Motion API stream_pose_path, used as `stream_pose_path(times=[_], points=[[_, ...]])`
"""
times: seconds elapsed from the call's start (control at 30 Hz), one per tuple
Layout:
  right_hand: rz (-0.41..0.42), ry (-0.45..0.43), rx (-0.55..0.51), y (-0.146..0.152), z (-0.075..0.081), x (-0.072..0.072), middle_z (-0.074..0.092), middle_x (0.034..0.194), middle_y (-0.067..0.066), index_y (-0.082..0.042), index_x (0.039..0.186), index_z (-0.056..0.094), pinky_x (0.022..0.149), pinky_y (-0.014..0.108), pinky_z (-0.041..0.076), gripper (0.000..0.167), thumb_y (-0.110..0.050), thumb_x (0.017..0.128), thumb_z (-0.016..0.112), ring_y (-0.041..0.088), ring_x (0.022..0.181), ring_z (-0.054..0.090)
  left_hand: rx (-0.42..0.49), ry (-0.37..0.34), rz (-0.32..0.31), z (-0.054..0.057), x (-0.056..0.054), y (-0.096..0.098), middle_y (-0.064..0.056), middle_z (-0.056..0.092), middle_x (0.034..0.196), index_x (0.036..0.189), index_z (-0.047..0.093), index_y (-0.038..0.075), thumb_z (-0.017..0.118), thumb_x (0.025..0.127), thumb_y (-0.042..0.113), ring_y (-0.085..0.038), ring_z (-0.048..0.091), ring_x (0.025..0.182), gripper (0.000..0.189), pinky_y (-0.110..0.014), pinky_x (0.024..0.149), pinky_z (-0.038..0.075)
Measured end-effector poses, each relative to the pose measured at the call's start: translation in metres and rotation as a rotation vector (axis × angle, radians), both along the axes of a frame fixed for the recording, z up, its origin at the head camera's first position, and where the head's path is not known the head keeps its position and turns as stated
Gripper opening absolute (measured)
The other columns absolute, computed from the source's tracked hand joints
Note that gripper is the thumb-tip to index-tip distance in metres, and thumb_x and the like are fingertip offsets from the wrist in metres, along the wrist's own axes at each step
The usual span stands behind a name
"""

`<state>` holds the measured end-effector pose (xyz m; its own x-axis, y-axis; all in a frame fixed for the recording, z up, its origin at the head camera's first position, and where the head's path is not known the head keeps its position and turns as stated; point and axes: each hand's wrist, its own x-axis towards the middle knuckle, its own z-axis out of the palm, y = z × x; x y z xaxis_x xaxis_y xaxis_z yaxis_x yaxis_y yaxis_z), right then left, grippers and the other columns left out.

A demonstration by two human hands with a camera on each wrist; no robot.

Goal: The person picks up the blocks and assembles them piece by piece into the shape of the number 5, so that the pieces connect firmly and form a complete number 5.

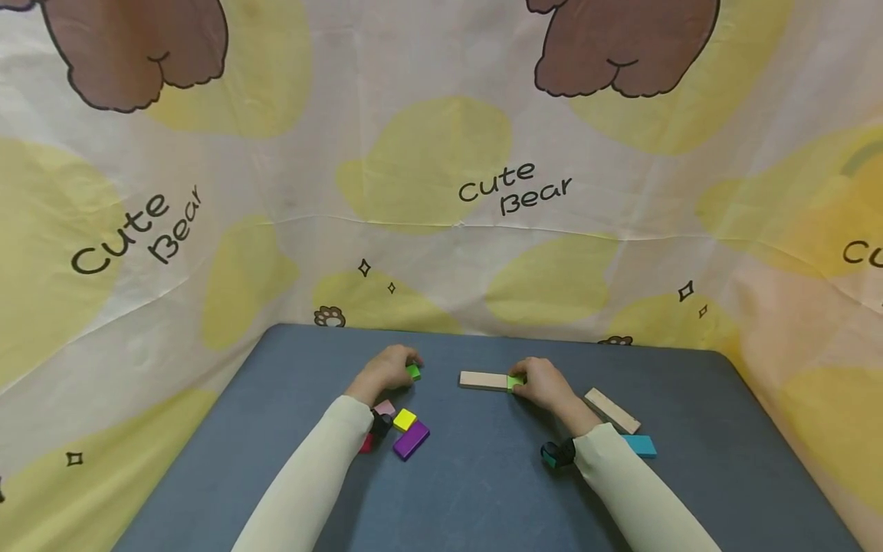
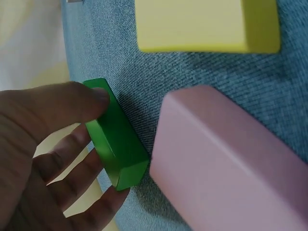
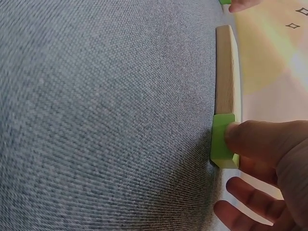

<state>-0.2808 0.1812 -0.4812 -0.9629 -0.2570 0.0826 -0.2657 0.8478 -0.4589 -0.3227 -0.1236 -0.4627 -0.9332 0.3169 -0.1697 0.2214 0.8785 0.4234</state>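
A printed cloth (image 1: 428,176) lettered "Cute Bear" hangs behind a blue-grey tabletop (image 1: 469,491); both sleeved arms reach across the latter.

Left hand (image 1: 388,368): pinching a green block (image 2: 120,139), thumb on one face and fingertips at the opposite side. The block is at the far part of the tabletop, left of centre; whether it bears on the surface cannot be told.

Right hand (image 1: 545,381): pinching a light green block (image 3: 222,139) with the thumb on its face, two other fingers held apart from it. This block meets the right end of a wooden plank (image 1: 483,380), in line with it, the plank lying flat between the two hands.

Near the left wrist: a pink block (image 1: 385,408), partly covered; a yellow block (image 1: 405,419); a purple block (image 1: 411,441) just beside the yellow one; and a red block (image 1: 366,445), mostly hidden.

Near the right wrist: a second plank (image 1: 614,412), lying aslant, and a blue block (image 1: 641,446), partly hidden by the sleeve.
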Motion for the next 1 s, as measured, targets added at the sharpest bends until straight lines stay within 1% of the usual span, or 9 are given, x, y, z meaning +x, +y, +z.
stream_pose_path(times=[0.1, 0.23, 0.33, 0.43, 0.5, 0.7, 0.87, 1.0], points=[[-0.012, 0.000, 0.001, -0.001, 0.001, 0.001, 0.070, 0.102, 0.009, -0.007, 0.099, 0.074, 0.073, 0.039, 0.053, 0.019, -0.010, 0.081, 0.075, 0.022, 0.087, 0.064, 0.012, 0.004, 0.001, 0.000, 0.000, -0.001, -0.009, 0.064, 0.122, 0.115, 0.069, 0.016, 0.069, 0.080, 0.003, -0.021, 0.057, 0.102, 0.037, -0.038, 0.087, 0.048], [-0.013, -0.002, 0.004, -0.003, 0.001, 0.001, 0.070, 0.100, 0.008, -0.008, 0.099, 0.074, 0.072, 0.038, 0.052, 0.018, -0.010, 0.081, 0.075, 0.021, 0.085, 0.064, 0.024, 0.017, 0.010, -0.001, 0.001, -0.001, -0.007, 0.067, 0.116, 0.110, 0.071, 0.014, 0.069, 0.080, 0.003, -0.019, 0.057, 0.096, 0.032, -0.037, 0.084, 0.048], [-0.009, -0.006, 0.000, -0.004, 0.001, 0.001, 0.070, 0.099, 0.007, -0.008, 0.098, 0.074, 0.072, 0.039, 0.052, 0.018, -0.010, 0.081, 0.075, 0.021, 0.084, 0.064, 0.039, 0.057, 0.027, -0.001, 0.002, 0.000, -0.005, 0.067, 0.111, 0.106, 0.072, 0.014, 0.070, 0.079, 0.006, -0.018, 0.058, 0.094, 0.028, -0.036, 0.082, 0.048], [-0.021, -0.008, 0.004, -0.003, 0.000, 0.001, 0.070, 0.099, 0.007, -0.009, 0.099, 0.074, 0.072, 0.039, 0.052, 0.018, -0.011, 0.081, 0.075, 0.021, 0.085, 0.064, 0.061, 0.108, 0.037, 0.000, 0.004, 0.004, -0.005, 0.068, 0.109, 0.104, 0.072, 0.013, 0.072, 0.079, 0.012, -0.020, 0.060, 0.097, 0.026, -0.037, 0.084, 0.050], [-0.031, -0.011, 0.007, -0.002, -0.001, 0.001, 0.070, 0.100, 0.006, -0.010, 0.100, 0.074, 0.073, 0.039, 0.052, 0.019, -0.012, 0.081, 0.075, 0.021, 0.086, 0.064, 0.078, 0.120, 0.038, 0.001, 0.005, 0.009, -0.006, 0.068, 0.109, 0.104, 0.072, 0.013, 0.074, 0.079, 0.015, -0.021, 0.061, 0.099, 0.026, -0.039, 0.086, 0.050], [-0.039, -0.019, 0.006, 0.000, -0.003, 0.000, 0.070, 0.101, 0.006, -0.010, 0.100, 0.074, 0.072, 0.038, 0.052, 0.020, -0.012, 0.081, 0.076, 0.021, 0.086, 0.064, 0.119, 0.097, 0.060, 0.004, 0.011, 0.022, -0.006, 0.068, 0.108, 0.104, 0.072, 0.013, 0.076, 0.079, 0.018, -0.020, 0.061, 0.098, 0.026, -0.040, 0.086, 0.051], [-0.040, -0.022, 0.002, 0.000, -0.002, 0.000, 0.069, 0.100, 0.006, -0.010, 0.100, 0.074, 0.071, 0.037, 0.052, 0.020, -0.012, 0.080, 0.076, 0.020, 0.086, 0.063, 0.148, 0.090, 0.075, 0.003, 0.016, 0.033, -0.006, 0.068, 0.104, 0.102, 0.071, 0.012, 0.077, 0.079, 0.019, -0.018, 0.060, 0.091, 0.025, -0.037, 0.081, 0.051], [-0.036, -0.024, 0.000, 0.000, -0.001, 0.001, 0.069, 0.100, 0.006, -0.010, 0.099, 0.074, 0.071, 0.037, 0.052, 0.019, -0.012, 0.081, 0.076, 0.020, 0.085, 0.063, 0.143, 0.092, 0.090, 0.001, 0.018, 0.042, -0.005, 0.068, 0.098, 0.099, 0.071, 0.012, 0.077, 0.078, 0.021, -0.016, 0.058, 0.083, 0.023, -0.034, 0.074, 0.050]])
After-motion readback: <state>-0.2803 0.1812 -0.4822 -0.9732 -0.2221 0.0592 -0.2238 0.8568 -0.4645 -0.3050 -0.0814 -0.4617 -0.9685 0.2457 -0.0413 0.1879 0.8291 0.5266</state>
